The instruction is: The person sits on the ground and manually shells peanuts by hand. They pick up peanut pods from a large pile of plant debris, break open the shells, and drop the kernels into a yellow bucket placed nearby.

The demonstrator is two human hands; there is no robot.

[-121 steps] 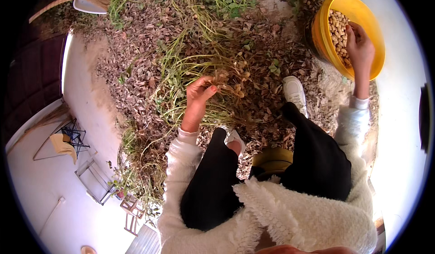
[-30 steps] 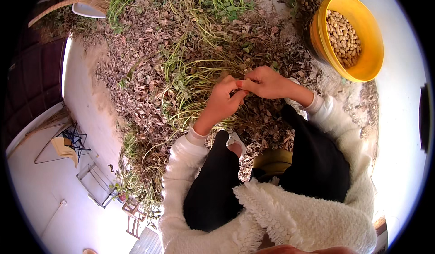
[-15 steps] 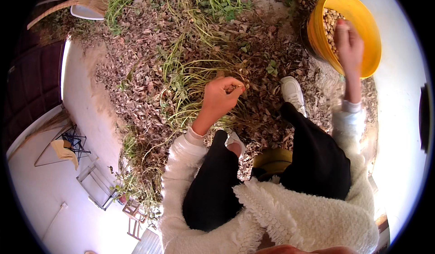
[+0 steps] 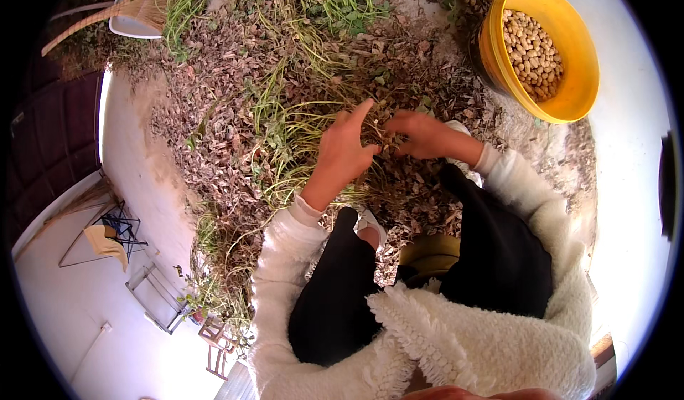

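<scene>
My left hand (image 4: 342,149) is over the heap of pulled peanut plants (image 4: 296,125), its index finger stretched out and thumb apart. No held object shows in it. Just to its right, my right hand (image 4: 426,136) reaches in from the right above dry stems and roots, fingers spread from the thumb and somewhat blurred. Nothing can be made out in it. At the upper right a yellow bucket (image 4: 583,58) stands tilted toward me in view, partly filled with unshelled peanuts (image 4: 531,54).
Dry brown leaves (image 4: 221,108) cover the ground around my white shoes (image 4: 370,229). Greener plants (image 4: 345,1) lie at the far side. A straw broom (image 4: 146,8) rests across a white basin (image 4: 125,26) at upper left. Folding chairs (image 4: 157,296) stand at lower left; a white wall (image 4: 630,165) rises at right.
My right hand has come from the bucket's peanuts back to beside my left hand. The left hand's pinched fingers have opened out.
</scene>
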